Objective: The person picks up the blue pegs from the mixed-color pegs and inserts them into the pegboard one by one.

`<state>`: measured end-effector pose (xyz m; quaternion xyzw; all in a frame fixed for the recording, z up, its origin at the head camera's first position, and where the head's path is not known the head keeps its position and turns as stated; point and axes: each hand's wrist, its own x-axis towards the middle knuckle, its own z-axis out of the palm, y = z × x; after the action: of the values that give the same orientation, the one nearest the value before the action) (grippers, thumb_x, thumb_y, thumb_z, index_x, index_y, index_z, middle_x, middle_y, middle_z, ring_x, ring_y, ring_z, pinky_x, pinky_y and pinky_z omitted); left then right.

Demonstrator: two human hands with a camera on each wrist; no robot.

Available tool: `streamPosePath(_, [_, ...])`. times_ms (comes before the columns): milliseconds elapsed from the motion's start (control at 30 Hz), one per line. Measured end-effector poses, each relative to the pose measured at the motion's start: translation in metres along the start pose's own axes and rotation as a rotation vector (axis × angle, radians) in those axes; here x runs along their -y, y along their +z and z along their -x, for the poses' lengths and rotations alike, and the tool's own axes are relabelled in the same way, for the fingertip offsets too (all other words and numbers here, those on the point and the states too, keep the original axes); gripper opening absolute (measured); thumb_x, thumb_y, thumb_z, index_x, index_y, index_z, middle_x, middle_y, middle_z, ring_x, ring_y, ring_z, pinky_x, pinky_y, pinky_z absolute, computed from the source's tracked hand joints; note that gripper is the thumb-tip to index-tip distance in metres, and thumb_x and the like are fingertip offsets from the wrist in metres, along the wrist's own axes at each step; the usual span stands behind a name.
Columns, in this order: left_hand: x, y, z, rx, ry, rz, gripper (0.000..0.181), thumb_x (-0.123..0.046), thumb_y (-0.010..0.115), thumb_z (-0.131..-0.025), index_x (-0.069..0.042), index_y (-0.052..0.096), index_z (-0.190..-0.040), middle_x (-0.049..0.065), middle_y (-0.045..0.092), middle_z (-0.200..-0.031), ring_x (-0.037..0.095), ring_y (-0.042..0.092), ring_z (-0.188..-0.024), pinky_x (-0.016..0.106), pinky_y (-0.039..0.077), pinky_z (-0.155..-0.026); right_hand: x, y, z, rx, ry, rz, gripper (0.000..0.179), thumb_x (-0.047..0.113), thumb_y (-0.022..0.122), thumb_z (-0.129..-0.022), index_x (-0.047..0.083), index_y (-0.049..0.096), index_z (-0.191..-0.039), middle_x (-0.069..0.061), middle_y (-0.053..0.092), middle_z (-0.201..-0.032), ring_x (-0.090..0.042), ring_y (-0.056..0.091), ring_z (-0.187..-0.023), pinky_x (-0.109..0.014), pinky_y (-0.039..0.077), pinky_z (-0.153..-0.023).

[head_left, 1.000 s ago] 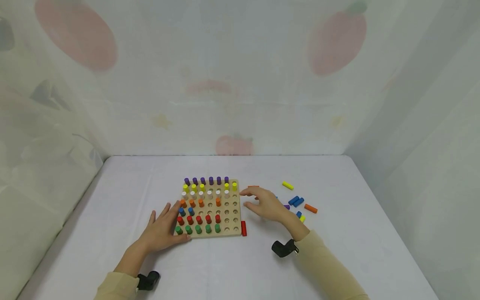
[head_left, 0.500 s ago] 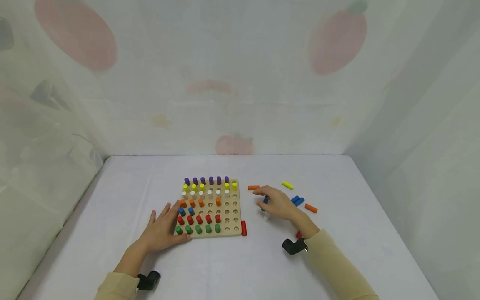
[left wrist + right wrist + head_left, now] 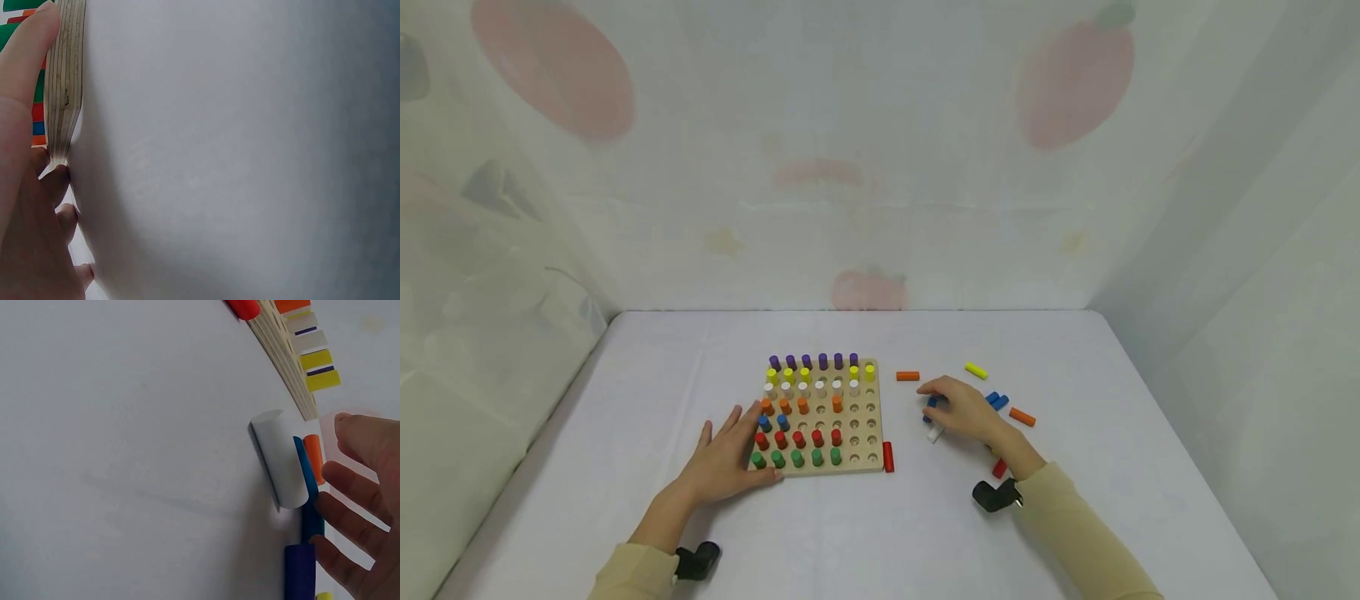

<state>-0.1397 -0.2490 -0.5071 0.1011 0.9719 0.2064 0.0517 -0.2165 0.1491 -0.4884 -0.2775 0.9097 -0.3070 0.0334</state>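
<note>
A wooden pegboard bears rows of purple, yellow, white, orange, blue, red and green pegs. At its front left corner rests my left hand, the thumb along the front edge and the fingers spread by the left side. In the left wrist view the thumb lies against the layered board edge. To the board's right, my right hand hangs low over loose pegs, fingers slightly bent, nothing gripped. The right wrist view has its fingertips right beside a blue peg, near a white peg and a purple peg.
A red peg lies along the board's right edge, and an orange peg is behind the right hand. Farther right lie a yellow peg, two blue pegs, another orange peg and a red one near the wrist.
My right hand has moved right, away from the board's right edge to the loose pegs, uncovering the orange peg behind it. The left hand and the board have stayed still.
</note>
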Motion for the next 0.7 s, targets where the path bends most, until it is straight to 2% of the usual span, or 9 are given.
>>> streamPosePath(533, [-0.0001, 0.0005, 0.0003, -0.007, 0.003, -0.003, 0.115, -0.069, 0.068, -0.062, -0.011, 0.019, -0.148, 0.015, 0.030, -0.148, 0.040, 0.016, -0.138, 0.069, 0.001, -0.103, -0.0092, 0.0030, 0.0054, 0.008, 0.025, 0.051, 0.029, 0.020, 0.067, -0.084, 0.015, 0.063, -0.112, 0.005, 0.062, -0.108, -0.009, 0.056, -0.100, -0.032, 0.048, -0.091])
streamPosePath(700, [-0.0014, -0.0005, 0.0011, -0.008, 0.006, 0.001, 0.115, -0.068, 0.068, -0.062, -0.010, 0.019, -0.148, 0.015, 0.030, -0.148, 0.040, 0.017, -0.138, 0.069, 0.001, -0.103, -0.0101, 0.0054, 0.0033, 0.000, 0.021, 0.078, 0.027, 0.019, 0.069, -0.082, 0.015, 0.064, -0.109, 0.006, 0.062, -0.102, -0.009, 0.055, -0.094, -0.031, 0.049, -0.087])
